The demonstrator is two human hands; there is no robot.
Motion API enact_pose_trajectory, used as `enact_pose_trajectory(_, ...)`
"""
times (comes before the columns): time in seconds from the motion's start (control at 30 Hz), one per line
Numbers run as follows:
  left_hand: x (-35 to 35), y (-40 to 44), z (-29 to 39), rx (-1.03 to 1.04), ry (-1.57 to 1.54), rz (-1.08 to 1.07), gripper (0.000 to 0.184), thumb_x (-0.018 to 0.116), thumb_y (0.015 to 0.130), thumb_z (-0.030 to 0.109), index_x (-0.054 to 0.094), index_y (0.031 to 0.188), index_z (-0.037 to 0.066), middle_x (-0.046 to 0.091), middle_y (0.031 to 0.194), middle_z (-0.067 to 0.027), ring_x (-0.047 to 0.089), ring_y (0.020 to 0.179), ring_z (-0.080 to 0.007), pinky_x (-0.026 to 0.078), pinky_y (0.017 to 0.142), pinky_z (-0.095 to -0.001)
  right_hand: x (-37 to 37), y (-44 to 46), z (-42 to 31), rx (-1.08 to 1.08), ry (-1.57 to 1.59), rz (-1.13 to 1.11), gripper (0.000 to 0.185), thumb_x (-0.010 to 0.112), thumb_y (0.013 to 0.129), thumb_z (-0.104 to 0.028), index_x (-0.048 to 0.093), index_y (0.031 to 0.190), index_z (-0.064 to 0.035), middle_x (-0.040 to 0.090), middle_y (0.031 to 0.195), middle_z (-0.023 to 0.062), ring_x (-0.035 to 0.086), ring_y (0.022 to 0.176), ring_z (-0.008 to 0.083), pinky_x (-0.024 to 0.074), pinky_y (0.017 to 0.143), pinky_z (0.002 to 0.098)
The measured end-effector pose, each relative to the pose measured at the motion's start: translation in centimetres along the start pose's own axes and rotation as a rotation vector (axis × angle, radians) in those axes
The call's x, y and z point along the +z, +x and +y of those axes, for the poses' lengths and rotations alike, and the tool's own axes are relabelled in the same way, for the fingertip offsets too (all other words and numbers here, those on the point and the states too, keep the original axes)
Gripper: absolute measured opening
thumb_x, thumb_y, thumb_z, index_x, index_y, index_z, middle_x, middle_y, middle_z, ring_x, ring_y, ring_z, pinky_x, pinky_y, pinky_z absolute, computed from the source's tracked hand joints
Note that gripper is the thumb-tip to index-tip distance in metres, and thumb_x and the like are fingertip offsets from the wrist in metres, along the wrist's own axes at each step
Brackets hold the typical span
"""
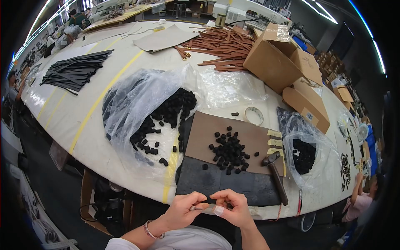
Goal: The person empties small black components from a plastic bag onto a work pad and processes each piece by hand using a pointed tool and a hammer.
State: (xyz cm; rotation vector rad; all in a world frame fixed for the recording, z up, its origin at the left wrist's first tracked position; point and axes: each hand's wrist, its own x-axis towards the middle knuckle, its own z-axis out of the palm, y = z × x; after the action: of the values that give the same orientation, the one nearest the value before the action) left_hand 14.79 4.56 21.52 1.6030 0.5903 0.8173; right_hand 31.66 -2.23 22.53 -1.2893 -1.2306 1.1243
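Both hands meet at the table's near edge, close to my body. My left hand [189, 209] is closed in a pinch around a thin, pale metal-looking tool [196, 208], its kind unclear. Fingers curled, my right hand [234, 208] faces it with white tape on the thumb; a small dark bit shows among the fingers, too hidden to name. Ahead of them, a pile of small black pieces [229, 152] sits on a brown sheet [200, 137] over a dark mat [200, 173]. To the right, a hammer [276, 179] lies across the sheet and mat.
An open plastic bag [137, 98] spills black pieces on the left; a smaller bag [325, 164] stands right. Behind are a tape roll [253, 116], brown straps [223, 46], cardboard boxes [271, 62] and black strips [77, 71]. Another person [358, 200] is at far right.
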Motion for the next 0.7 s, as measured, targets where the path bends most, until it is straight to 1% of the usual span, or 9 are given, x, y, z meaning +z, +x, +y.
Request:
enact_pose_trajectory(0.03,0.1,-0.1,-0.1,-0.002,0.000,-0.001,0.010,0.064,0.078,0.006,0.058,0.083,-0.002,0.058,0.060,-0.0083,0.051,0.048,-0.0101,0.037,0.044,-0.0228,0.1,0.0,-0.1,0.002,0.002,0.001,0.020,0.064,0.074,-0.005,0.058,0.092,0.0024,0.055,0.069,0.0006,0.043,0.051,0.0023,0.0329,0.046,0.0179)
enact_pose_trajectory(0.1,0.4,0.0,-0.3,0.044,0.123,-0.018,0.011,0.060,0.078,0.003,0.056,0.087,-0.002,0.057,0.061,-0.0079,0.053,0.050,-0.0130,0.040,0.046,-0.0246,0.6,0.2,-0.2,-0.079,-0.225,0.073,0.025,0.063,0.069,0.001,0.060,0.094,0.0021,0.057,0.071,0.0037,0.045,0.053,0.0045,0.0360,0.048,0.0187)
enact_pose_trajectory(0.13,0.3,-0.1,-0.5,0.042,0.185,-0.023,0.013,0.058,0.077,0.000,0.055,0.089,-0.003,0.058,0.063,-0.0086,0.056,0.051,-0.0174,0.042,0.048,-0.0261,0.9,0.2,-0.2,-0.080,-0.226,0.076,0.025,0.063,0.069,0.001,0.060,0.094,0.0021,0.057,0.071,0.0037,0.045,0.053,0.0045,0.0360,0.048,0.0187)
enact_pose_trajectory(0.23,0.3,-0.5,-0.6,0.094,0.370,0.032,0.014,0.059,0.076,0.000,0.055,0.090,-0.003,0.057,0.062,-0.0097,0.058,0.053,-0.0207,0.043,0.049,-0.0263,1.6,0.2,-0.4,-0.193,-0.393,0.105,0.022,0.061,0.069,0.002,0.059,0.090,0.0027,0.057,0.073,0.0076,0.049,0.055,0.0090,0.0383,0.049,0.0204)
enact_pose_trajectory(0.43,-0.8,0.3,-1.0,0.066,0.428,0.035,0.014,0.061,0.076,0.000,0.054,0.088,-0.001,0.056,0.061,-0.0095,0.057,0.051,-0.0215,0.042,0.047,-0.0279,1.0,2.4,-1.1,0.098,-0.344,-0.033,0.010,0.058,0.072,-0.004,0.056,0.080,0.0006,0.057,0.069,0.0087,0.056,0.059,0.0181,0.0425,0.053,0.0265)
enact_pose_trajectory(0.47,-1.6,0.4,-0.3,-0.071,0.561,-0.006,0.018,0.063,0.077,0.006,0.054,0.091,0.001,0.057,0.061,-0.0083,0.058,0.051,-0.0214,0.042,0.045,-0.0297,0.6,3.3,-0.6,0.102,-0.535,0.003,0.011,0.058,0.073,-0.009,0.056,0.079,-0.0006,0.058,0.068,0.0095,0.057,0.060,0.0206,0.0433,0.054,0.0297)
enact_pose_trajectory(0.53,-2.2,1.1,-0.1,-0.070,0.633,0.014,0.018,0.062,0.078,0.009,0.054,0.092,0.002,0.056,0.058,-0.0072,0.057,0.050,-0.0221,0.042,0.045,-0.0305,0.0,4.5,1.0,0.094,-0.874,0.048,0.017,0.057,0.076,-0.020,0.055,0.078,-0.0028,0.060,0.068,0.0112,0.059,0.063,0.0276,0.0442,0.058,0.0380)
enact_pose_trajectory(0.57,-2.4,1.2,-0.1,-0.069,0.707,0.035,0.019,0.062,0.079,0.012,0.053,0.093,0.004,0.054,0.056,-0.0061,0.057,0.049,-0.0229,0.042,0.045,-0.0313,-0.1,4.7,1.1,0.095,-0.873,0.052,0.017,0.057,0.076,-0.020,0.055,0.078,-0.0028,0.060,0.068,0.0112,0.059,0.063,0.0276,0.0442,0.058,0.0380)
enact_pose_trajectory(0.7,-2.2,1.5,-2.1,0.137,0.902,-0.028,0.013,0.061,0.077,0.010,0.056,0.089,0.009,0.051,0.069,-0.0032,0.055,0.055,-0.0215,0.042,0.045,-0.0317,-0.7,5.7,0.9,0.173,-0.955,-0.027,0.019,0.059,0.075,-0.022,0.056,0.078,-0.0032,0.061,0.066,0.0103,0.060,0.064,0.0281,0.0442,0.058,0.0390)
